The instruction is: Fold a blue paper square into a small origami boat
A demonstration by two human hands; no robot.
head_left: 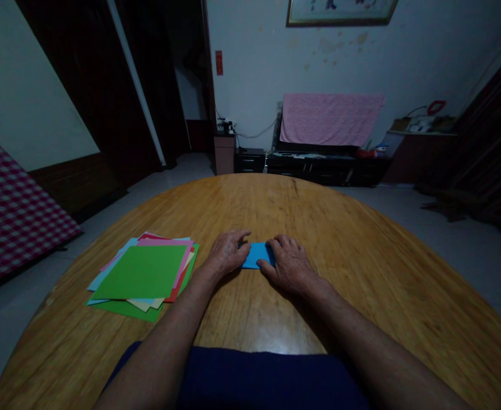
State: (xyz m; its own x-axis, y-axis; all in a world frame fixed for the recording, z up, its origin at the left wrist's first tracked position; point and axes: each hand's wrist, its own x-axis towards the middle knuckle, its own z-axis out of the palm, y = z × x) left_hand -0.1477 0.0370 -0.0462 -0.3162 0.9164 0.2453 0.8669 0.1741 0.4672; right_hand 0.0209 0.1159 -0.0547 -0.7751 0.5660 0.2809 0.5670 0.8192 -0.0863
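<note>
On the table (250, 199): a small blue paper (257, 255) lies flat, about midway across and closer to my side than to the far edge. Both my hands are on it, and no other hands show from where I'm watching.

Blue paper: its long axis runs left to right with a slight tilt. It looks folded, but in this dim light I can't be sure. Its ends are partly covered by my hands.

Left hand (225, 254): it sits at the paper's left end, palm down, with the wrist angled in toward the middle of the table. The fingers (238, 238) are open and loosely extended, reaching along the paper's upper left edge. They aren't pinching anything, though I can't tell how firmly they touch the paper.

Right hand (290, 265): it's the nearer hand, lying over the paper's right end, palm down. The fingers (278, 242) are slightly curved and rest on top of the paper, with no grip that I can see.

Forearms: the left forearm (165, 336) and right forearm (374, 347) come in from my side of the table and angle toward each other.

Paper stack: the paper stack (142, 273) of loose colored squares lies on the table, left of my left hand, with a green sheet on top.
</note>
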